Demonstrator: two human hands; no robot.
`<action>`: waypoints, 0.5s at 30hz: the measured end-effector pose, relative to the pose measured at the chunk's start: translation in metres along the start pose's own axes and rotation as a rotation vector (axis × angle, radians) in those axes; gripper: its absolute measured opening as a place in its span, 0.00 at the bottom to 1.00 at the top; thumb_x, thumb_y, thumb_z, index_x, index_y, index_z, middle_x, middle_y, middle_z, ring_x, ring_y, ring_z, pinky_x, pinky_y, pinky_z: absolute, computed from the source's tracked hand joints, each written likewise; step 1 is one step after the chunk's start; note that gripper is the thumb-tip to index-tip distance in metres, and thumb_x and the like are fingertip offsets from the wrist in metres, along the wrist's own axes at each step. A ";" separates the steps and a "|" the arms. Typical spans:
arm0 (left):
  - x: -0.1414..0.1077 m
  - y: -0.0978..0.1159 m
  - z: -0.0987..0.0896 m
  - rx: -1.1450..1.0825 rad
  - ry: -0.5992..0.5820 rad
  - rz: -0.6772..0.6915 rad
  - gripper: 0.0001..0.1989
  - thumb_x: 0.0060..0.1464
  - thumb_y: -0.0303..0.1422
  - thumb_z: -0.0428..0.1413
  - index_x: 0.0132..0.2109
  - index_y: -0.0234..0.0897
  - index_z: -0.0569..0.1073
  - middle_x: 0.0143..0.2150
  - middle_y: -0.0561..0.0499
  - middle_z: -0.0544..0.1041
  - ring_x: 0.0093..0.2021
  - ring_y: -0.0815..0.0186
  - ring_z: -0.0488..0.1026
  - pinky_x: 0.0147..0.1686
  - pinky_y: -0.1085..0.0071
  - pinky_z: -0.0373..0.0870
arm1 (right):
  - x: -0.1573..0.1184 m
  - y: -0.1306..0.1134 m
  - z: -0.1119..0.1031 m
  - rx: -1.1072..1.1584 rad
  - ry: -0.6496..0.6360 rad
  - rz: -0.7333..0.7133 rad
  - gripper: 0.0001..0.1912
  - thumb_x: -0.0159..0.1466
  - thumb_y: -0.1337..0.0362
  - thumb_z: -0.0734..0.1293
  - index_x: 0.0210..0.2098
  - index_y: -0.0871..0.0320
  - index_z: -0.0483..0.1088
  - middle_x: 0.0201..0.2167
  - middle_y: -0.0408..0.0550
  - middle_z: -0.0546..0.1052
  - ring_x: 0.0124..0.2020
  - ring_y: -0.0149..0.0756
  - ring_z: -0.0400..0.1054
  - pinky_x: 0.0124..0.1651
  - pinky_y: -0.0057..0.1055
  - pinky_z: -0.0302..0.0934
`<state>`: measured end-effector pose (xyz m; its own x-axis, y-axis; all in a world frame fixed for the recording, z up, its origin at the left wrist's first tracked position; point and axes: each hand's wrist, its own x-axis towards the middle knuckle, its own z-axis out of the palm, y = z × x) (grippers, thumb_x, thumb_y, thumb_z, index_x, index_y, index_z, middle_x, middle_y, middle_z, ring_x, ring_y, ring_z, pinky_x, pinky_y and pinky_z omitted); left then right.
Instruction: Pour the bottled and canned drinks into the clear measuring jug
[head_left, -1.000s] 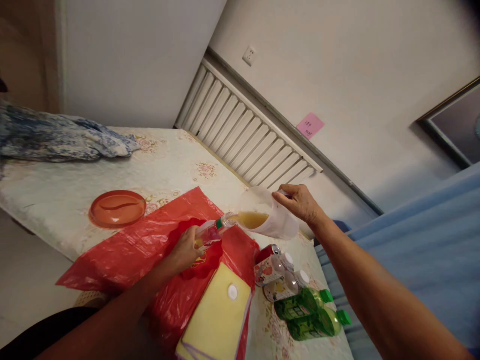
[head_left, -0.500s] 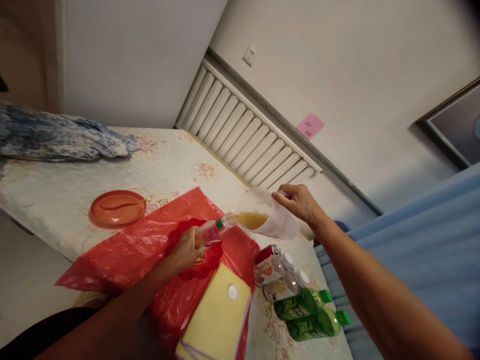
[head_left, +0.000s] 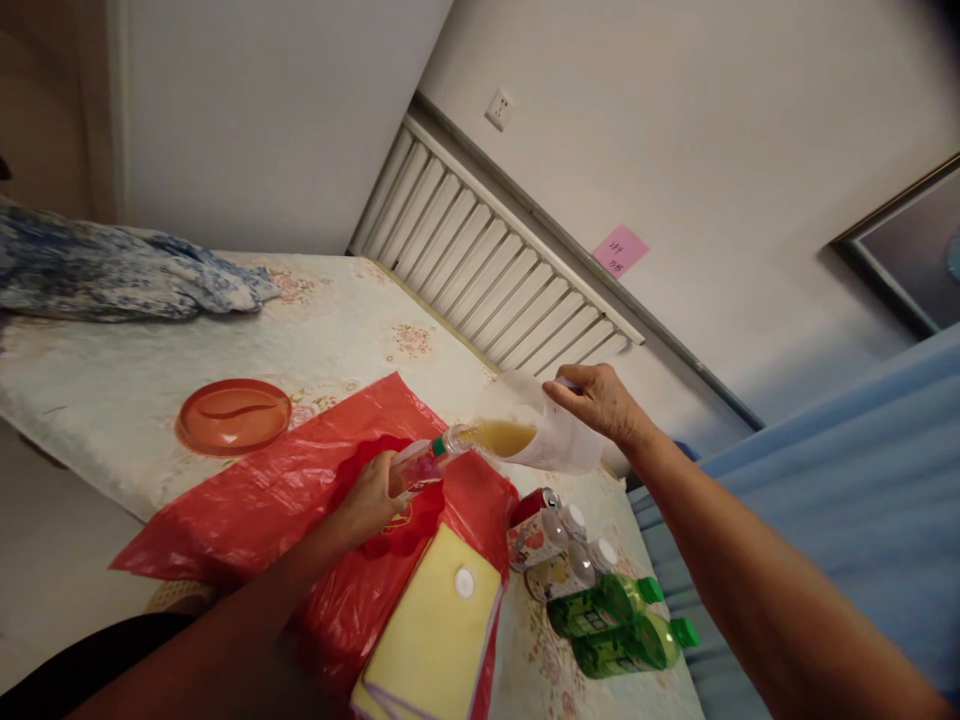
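Observation:
My left hand [head_left: 373,497] is wrapped round a clear plastic bottle [head_left: 422,465] with a pink label and a green ring at its neck. In my right hand [head_left: 594,400] is the handle of a translucent measuring jug [head_left: 562,440], tipped toward the bottle. Yellowish-brown liquid [head_left: 501,436] lies at the jug's lip, against the bottle mouth. Below the bottle are a red dish [head_left: 411,520], partly hidden by my left hand, and a red plastic bag [head_left: 300,500]. A folded yellow cloth [head_left: 431,630] lies nearer me with a white cap [head_left: 464,583] on it.
Right of the cloth lie a red can [head_left: 534,505], two clear bottles with white caps [head_left: 559,560] and two green bottles [head_left: 626,645]. An orange-red lid [head_left: 234,415] is on the floral tablecloth [head_left: 337,320]. Bunched blue-white fabric [head_left: 135,275] rests far left. A radiator [head_left: 487,250] stands behind.
Both hands keep nearly the same position, with the jug still tipped at the bottle mouth. The liquid level inside the bottle is hard to compare.

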<state>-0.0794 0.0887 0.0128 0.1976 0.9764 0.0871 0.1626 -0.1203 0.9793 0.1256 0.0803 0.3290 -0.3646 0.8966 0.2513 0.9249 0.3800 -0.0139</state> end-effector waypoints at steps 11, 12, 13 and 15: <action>-0.001 0.003 0.000 0.035 -0.002 0.021 0.18 0.46 0.33 0.59 0.45 0.38 0.66 0.43 0.48 0.75 0.44 0.57 0.74 0.41 0.64 0.70 | 0.001 -0.002 -0.002 -0.021 0.009 -0.017 0.21 0.61 0.53 0.62 0.18 0.56 0.53 0.16 0.37 0.52 0.21 0.26 0.47 0.25 0.28 0.44; 0.000 0.003 -0.001 0.037 0.000 0.023 0.18 0.46 0.34 0.59 0.44 0.38 0.66 0.43 0.48 0.75 0.44 0.57 0.74 0.41 0.63 0.70 | 0.001 -0.002 -0.002 -0.021 0.008 -0.018 0.21 0.61 0.53 0.62 0.18 0.56 0.53 0.16 0.37 0.52 0.21 0.26 0.47 0.25 0.28 0.44; 0.000 0.003 -0.001 0.037 0.001 0.024 0.18 0.45 0.34 0.60 0.44 0.38 0.66 0.43 0.47 0.75 0.44 0.57 0.74 0.41 0.63 0.70 | 0.002 -0.002 -0.002 -0.020 0.008 -0.019 0.21 0.61 0.54 0.62 0.18 0.56 0.53 0.16 0.37 0.52 0.21 0.26 0.47 0.25 0.28 0.44; -0.001 0.003 -0.001 0.031 0.005 0.025 0.19 0.45 0.35 0.60 0.45 0.38 0.67 0.43 0.48 0.75 0.45 0.57 0.74 0.41 0.64 0.70 | 0.002 -0.001 -0.002 -0.016 0.003 -0.024 0.21 0.61 0.54 0.62 0.18 0.56 0.54 0.16 0.37 0.52 0.21 0.26 0.47 0.25 0.28 0.43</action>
<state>-0.0797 0.0879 0.0159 0.1976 0.9738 0.1126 0.1878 -0.1504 0.9706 0.1239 0.0810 0.3313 -0.3868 0.8864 0.2543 0.9173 0.3981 0.0075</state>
